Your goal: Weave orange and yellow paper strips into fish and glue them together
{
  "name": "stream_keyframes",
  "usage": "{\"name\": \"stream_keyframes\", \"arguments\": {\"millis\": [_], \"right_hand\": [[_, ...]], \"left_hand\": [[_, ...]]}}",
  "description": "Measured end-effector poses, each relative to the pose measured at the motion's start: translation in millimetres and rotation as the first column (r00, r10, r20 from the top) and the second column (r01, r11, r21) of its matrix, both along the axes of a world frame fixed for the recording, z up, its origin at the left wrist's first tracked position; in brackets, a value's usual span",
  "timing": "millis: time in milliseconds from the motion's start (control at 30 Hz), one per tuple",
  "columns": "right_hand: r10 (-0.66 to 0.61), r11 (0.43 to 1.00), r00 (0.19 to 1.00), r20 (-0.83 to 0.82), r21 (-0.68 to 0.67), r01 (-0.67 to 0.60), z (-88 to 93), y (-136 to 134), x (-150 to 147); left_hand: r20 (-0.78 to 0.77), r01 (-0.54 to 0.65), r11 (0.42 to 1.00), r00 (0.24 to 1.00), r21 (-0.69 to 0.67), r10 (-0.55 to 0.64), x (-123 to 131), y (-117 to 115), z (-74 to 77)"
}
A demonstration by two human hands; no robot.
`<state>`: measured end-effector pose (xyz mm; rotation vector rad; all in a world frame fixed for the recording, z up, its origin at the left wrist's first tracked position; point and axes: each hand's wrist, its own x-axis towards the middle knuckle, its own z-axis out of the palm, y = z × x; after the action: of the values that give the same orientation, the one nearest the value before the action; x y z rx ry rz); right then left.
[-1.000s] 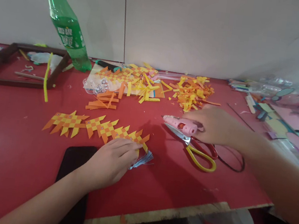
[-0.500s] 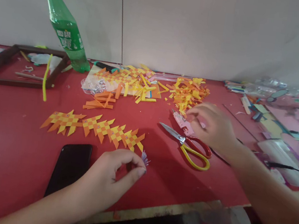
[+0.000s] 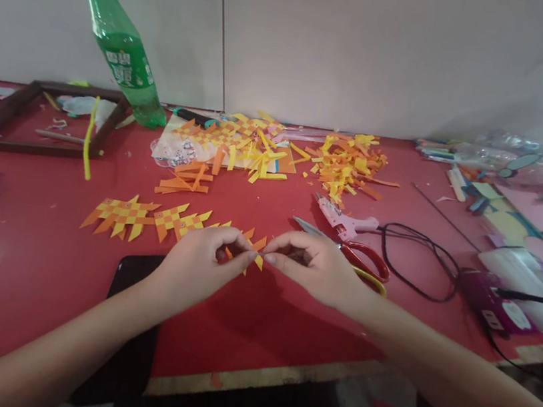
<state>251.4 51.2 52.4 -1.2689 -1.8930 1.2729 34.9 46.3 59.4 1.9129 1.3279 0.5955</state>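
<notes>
My left hand (image 3: 205,265) and my right hand (image 3: 316,267) meet fingertip to fingertip over the red table. Both are pinched, and whatever lies between the fingertips is too small to make out. Just behind them, yellow and orange woven paper fish (image 3: 123,215) lie in a row, partly covered by my left hand. Scissors with red and yellow handles (image 3: 369,261) lie partly under my right hand. Beyond the scissors rests a pink glue gun (image 3: 345,219). A black phone (image 3: 131,339) is beneath my left forearm.
A green bottle (image 3: 125,55) stands tilted in view beside a brown frame (image 3: 22,145). Paper strips (image 3: 348,164) are heaped at the back. A purple box (image 3: 495,302) with black cords (image 3: 420,295) sits at the right, near paper scraps (image 3: 528,206).
My right hand has left the glue gun and come to my left fingertips. My left hand has moved slightly up and left. The purple tuft it held no longer shows.
</notes>
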Motion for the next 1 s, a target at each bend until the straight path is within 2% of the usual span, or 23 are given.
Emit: {"name": "stream_keyframes", "arguments": {"millis": [100,200,333,433,567,700,800,900,1000], "right_hand": [[-0.017,0.978,0.988,0.152,0.21,-0.016,-10.7,6,2],[-0.039,0.95,0.979,0.2,0.31,-0.025,-21.7,9,1],[0.024,0.943,0.996,0.082,0.329,-0.05,-29.8,10,-2],[0.064,0.954,0.998,-0.03,0.294,-0.052,-30.2,10,-4],[0.023,0.979,0.997,-0.08,0.205,-0.006,-27.3,9,-5],[-0.038,0.978,0.998,-0.049,0.203,0.047,-26.6,8,-5],[-0.019,0.928,0.999,0.03,0.372,0.006,-28.4,8,-3],[-0.017,0.829,0.995,0.102,0.557,-0.042,-30.9,5,-3],[-0.029,0.761,0.991,0.128,0.646,-0.061,-33.2,0,-4]], "left_hand": [[-0.028,0.015,1.0,0.999,0.012,-0.015,-1,9,-13.2],[-0.063,0.005,0.994,0.998,0.11,0.002,0,15,-25.2],[-0.026,0.015,0.987,1.0,0.159,-0.011,2,15,-36.9],[0.07,0.032,0.987,0.997,0.157,-0.043,3,12,-41.6],[0.226,-0.058,0.996,0.973,0.074,0.04,4,9,-43.4],[0.233,-0.098,0.992,0.969,0.075,0.078,6,9,-43.2],[0.205,-0.082,0.99,0.977,0.112,0.058,5,8,-43.7],[0.177,-0.034,0.99,0.984,0.139,0.009,5,6,-45.0],[0.135,0.032,0.984,0.989,0.177,-0.056,6,5,-46.1]]}}
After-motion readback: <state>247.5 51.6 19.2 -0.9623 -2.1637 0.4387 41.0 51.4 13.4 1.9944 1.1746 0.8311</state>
